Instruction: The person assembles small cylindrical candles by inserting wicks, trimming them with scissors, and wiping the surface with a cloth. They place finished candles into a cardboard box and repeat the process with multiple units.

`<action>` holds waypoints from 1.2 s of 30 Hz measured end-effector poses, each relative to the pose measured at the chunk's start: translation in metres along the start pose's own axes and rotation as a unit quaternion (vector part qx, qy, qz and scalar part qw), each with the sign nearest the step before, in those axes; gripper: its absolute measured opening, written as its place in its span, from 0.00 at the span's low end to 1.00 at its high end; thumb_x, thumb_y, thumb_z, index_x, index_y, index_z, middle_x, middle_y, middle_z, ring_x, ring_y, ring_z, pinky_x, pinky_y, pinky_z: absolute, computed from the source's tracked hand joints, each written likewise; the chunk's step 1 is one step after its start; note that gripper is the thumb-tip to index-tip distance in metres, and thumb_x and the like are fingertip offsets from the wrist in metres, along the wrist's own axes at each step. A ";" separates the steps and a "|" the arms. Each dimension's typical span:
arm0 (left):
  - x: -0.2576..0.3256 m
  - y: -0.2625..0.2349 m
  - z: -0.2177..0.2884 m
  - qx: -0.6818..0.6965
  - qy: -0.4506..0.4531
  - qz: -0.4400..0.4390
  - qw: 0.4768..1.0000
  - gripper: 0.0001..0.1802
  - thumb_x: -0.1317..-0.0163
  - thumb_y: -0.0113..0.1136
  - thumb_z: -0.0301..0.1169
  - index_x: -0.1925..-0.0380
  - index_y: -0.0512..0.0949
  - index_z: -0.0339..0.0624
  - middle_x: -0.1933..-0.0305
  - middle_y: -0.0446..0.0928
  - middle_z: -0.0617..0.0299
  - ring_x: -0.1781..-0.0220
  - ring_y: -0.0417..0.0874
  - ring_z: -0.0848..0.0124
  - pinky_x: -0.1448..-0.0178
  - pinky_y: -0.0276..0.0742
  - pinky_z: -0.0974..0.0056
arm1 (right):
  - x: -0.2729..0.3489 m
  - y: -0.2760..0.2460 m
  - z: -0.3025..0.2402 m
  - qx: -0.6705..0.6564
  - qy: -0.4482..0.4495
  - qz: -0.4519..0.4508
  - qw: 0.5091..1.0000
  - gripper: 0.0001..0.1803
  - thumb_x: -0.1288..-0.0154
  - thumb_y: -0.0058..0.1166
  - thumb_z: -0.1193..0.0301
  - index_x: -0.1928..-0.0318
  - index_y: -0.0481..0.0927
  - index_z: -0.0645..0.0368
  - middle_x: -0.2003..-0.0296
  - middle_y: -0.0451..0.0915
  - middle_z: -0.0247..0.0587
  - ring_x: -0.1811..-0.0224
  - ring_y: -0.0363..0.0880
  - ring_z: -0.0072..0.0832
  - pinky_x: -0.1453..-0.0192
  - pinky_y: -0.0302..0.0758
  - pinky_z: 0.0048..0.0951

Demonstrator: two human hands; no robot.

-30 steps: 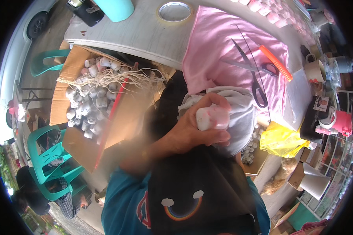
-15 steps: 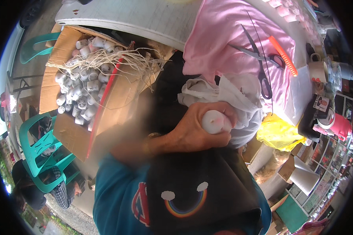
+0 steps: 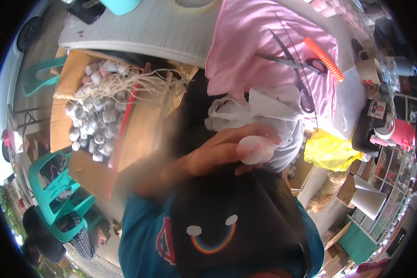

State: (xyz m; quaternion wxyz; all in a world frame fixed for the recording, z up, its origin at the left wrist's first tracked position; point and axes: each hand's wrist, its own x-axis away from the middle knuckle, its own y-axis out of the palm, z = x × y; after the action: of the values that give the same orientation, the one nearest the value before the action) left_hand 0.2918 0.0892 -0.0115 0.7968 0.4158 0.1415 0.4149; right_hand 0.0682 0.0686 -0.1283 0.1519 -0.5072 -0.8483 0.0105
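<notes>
My left hand (image 3: 217, 150) is closed around a small white candle (image 3: 253, 150) with a faint pink tinge, its round end facing up. A bunched white cloth (image 3: 275, 113) lies right behind and beside the candle. My right hand is not plainly visible; a sliver of skin shows below the cloth's lower right edge, and the fingers cannot be made out. A black apron (image 3: 236, 222) with a rainbow print covers my front beneath the left hand.
To the left, an open cardboard box (image 3: 90, 167) holds several whitish cylinders (image 3: 97, 120) and loose pale strings (image 3: 125, 85). Scissors (image 3: 294, 64) and an orange comb (image 3: 324, 59) lie on pink cloth (image 3: 245, 41). A yellow bag (image 3: 331, 150) and green chairs (image 3: 55, 185) stand around.
My left fingers have shifted on the candle, which now shows a flatter, more exposed round end. The view has tilted slightly, so the surroundings sit a little differently.
</notes>
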 end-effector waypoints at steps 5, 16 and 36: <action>0.005 -0.004 0.006 -0.057 -0.050 -0.014 0.997 0.41 0.50 0.63 0.54 0.44 0.70 0.34 0.62 0.76 0.58 0.70 0.73 0.78 0.67 0.65 0.75 | -0.004 0.006 0.003 0.004 -0.021 -0.003 1.000 0.16 0.33 0.51 0.73 0.46 0.71 0.61 0.54 0.74 0.40 0.52 0.74 0.29 0.46 0.73 0.27; 0.012 -0.007 0.006 -0.055 -0.077 -0.115 0.989 0.33 0.47 0.66 0.39 0.42 0.71 0.34 0.54 0.74 0.62 0.50 0.73 0.75 0.43 0.66 0.69 | -0.001 0.003 0.007 0.008 -0.027 0.015 0.999 0.18 0.33 0.52 0.73 0.44 0.70 0.60 0.52 0.74 0.41 0.49 0.74 0.29 0.43 0.72 0.28; 0.014 -0.015 -0.004 -0.225 0.002 -0.160 0.961 0.28 0.54 0.65 0.39 0.52 0.79 0.33 0.52 0.78 0.59 0.46 0.77 0.71 0.38 0.66 0.66 | 0.002 -0.006 0.039 0.034 -0.027 -0.011 0.999 0.20 0.33 0.53 0.73 0.42 0.70 0.60 0.48 0.73 0.41 0.44 0.72 0.28 0.39 0.70 0.29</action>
State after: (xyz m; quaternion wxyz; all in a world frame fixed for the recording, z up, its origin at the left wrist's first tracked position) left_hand 0.3063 0.0978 -0.0238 0.9255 0.1964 0.1109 0.3042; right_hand 0.0520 0.0728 -0.1641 0.1461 -0.4918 -0.8568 0.0518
